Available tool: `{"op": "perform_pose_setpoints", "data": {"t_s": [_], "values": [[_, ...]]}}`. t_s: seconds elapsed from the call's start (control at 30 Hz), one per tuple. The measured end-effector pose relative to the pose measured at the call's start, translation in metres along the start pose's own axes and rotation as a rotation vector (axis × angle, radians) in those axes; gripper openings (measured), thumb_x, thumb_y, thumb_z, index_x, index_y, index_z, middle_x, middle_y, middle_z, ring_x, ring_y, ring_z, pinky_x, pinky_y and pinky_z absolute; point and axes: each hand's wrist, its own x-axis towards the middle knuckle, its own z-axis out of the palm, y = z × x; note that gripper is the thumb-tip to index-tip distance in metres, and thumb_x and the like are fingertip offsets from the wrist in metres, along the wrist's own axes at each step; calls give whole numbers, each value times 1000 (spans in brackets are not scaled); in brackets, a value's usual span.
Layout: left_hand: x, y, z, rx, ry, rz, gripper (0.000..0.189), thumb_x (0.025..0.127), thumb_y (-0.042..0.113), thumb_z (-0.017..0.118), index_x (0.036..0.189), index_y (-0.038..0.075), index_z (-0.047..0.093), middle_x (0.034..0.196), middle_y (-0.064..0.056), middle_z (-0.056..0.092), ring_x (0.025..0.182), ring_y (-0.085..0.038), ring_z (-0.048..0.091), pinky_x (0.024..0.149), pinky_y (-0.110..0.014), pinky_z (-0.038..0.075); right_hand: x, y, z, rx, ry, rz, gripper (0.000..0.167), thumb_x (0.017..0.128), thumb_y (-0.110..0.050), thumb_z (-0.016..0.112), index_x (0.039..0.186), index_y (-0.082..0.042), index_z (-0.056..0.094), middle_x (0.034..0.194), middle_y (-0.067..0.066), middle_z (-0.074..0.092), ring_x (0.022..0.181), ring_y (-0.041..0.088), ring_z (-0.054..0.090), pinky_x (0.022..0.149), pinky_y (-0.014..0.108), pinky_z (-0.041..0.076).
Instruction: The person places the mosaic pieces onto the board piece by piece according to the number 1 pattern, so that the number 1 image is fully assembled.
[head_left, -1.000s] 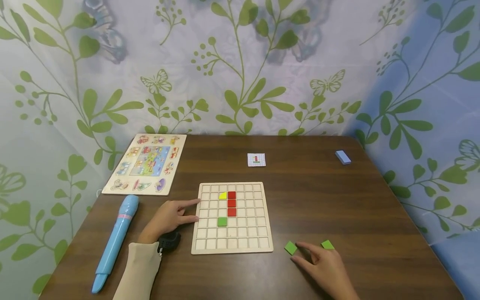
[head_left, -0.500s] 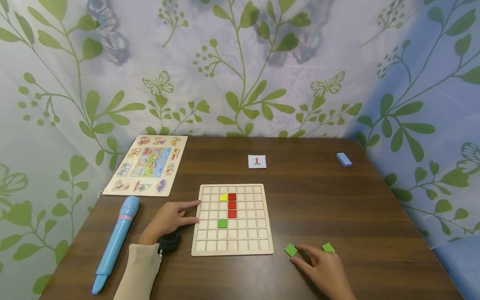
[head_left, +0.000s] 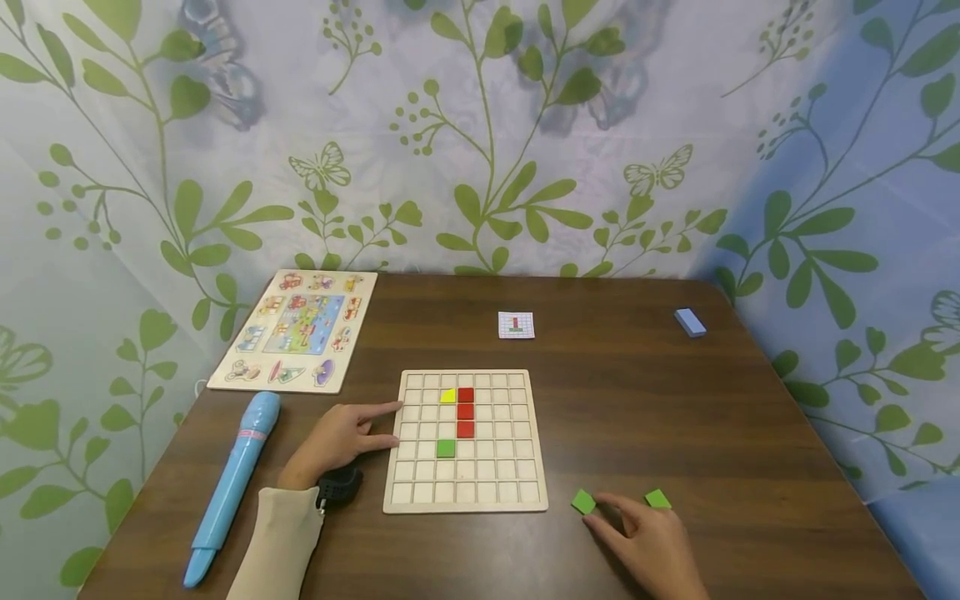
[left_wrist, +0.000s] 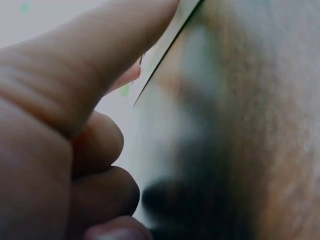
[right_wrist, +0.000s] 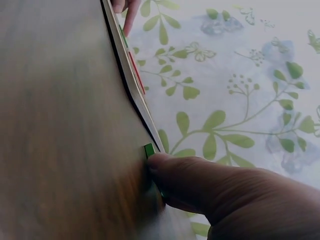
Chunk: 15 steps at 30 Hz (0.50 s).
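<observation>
A wooden grid board lies flat on the table. On it sit a yellow piece with a curved edge, a column of three red square tiles and one green square tile. My left hand touches the board's left edge with thumb and index finger stretched out; its other fingers are curled, as the left wrist view shows. Right of the board, my right hand pinches a green square tile between thumb and index finger, low at the table. Another green tile lies beside that hand, partly behind it.
A small printed pattern card lies behind the board. At the far right is a light blue block. A picture puzzle board and a blue toy microphone lie on the left. Patterned cloth hangs behind the table.
Everything in the head view has shifted slightly downward together. Both hands and the green tiles keep nearly the same places relative to the board.
</observation>
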Motion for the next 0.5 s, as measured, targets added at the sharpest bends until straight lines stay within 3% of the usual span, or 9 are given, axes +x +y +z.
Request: {"op": "perform_pose_setpoints", "data": {"t_s": [0.3, 0.5], "values": [[2, -1, 2, 3, 2, 6, 61, 85, 46, 81, 142, 30, 64, 56, 10, 30, 54, -7, 28, 54, -26, 27, 4, 6, -2, 60, 7, -61, 29, 71, -17, 95, 96, -20, 81, 59, -26, 19, 52, -9, 16, 47, 16, 25], [0, -3, 1, -8, 2, 15, 62, 85, 48, 81, 141, 28, 65, 55, 10, 31, 52, -7, 27, 53, -25, 27, 5, 5, -3, 50, -39, -28, 28, 74, -12, 92, 99, -17, 81, 56, -25, 19, 50, -7, 16, 47, 19, 24]]}}
